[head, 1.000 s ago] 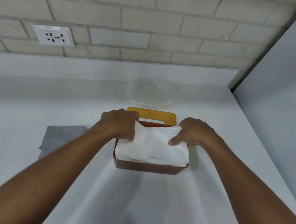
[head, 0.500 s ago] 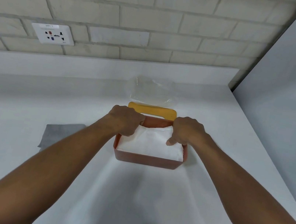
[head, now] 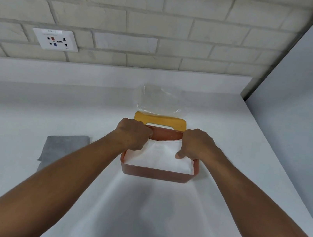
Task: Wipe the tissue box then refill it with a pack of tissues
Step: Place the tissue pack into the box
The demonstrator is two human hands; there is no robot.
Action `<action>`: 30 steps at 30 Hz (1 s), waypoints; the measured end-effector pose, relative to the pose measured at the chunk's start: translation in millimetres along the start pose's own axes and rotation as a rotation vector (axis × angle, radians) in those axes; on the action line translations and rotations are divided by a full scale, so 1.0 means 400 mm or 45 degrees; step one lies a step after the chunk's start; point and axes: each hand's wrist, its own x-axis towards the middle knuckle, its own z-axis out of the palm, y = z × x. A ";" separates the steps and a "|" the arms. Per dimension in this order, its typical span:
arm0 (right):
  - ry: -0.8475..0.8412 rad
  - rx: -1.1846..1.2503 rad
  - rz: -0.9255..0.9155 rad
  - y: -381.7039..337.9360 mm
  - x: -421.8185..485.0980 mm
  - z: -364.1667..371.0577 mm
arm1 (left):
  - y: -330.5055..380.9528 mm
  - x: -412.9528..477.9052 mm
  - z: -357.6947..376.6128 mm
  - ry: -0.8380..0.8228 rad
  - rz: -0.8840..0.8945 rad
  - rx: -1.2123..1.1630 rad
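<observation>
A reddish-brown tissue box [head: 155,173] stands open on the white counter, with a white stack of tissues [head: 162,159] lying inside it, below the rim. My left hand [head: 133,134] presses on the stack's far left corner with curled fingers. My right hand [head: 195,144] pinches the far right corner, thumb on the tissues. The box's yellow lid [head: 160,120] with a slot lies flat just behind the box. The far ends of the tissues are hidden under my hands.
An empty clear plastic wrapper [head: 159,100] lies behind the lid. A grey cloth [head: 62,148] lies flat on the left. The counter [head: 29,110] ends at a brick wall with a socket [head: 55,40] and a grey panel [head: 304,121] on the right.
The tissue stack, which stuck out above the box's rim, has been pushed down inside the box. Both hands moved down and away from me with it.
</observation>
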 end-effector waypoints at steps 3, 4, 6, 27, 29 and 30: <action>0.131 -0.038 0.010 -0.003 -0.023 -0.005 | 0.016 -0.001 0.003 0.071 -0.058 0.121; 0.189 -0.094 0.022 -0.008 -0.031 -0.006 | 0.028 -0.006 0.002 0.115 -0.091 0.181; 0.330 -0.209 0.052 -0.016 -0.042 -0.004 | 0.054 -0.021 -0.001 0.214 -0.158 0.245; 0.206 -0.155 -0.393 -0.022 -0.015 0.094 | 0.037 0.029 0.079 0.349 0.261 0.014; 0.185 -0.201 -0.442 -0.023 -0.008 0.097 | 0.022 0.037 0.089 0.297 0.401 -0.106; 0.173 -0.211 -0.454 -0.021 -0.005 0.098 | 0.018 0.038 0.089 0.251 0.421 -0.138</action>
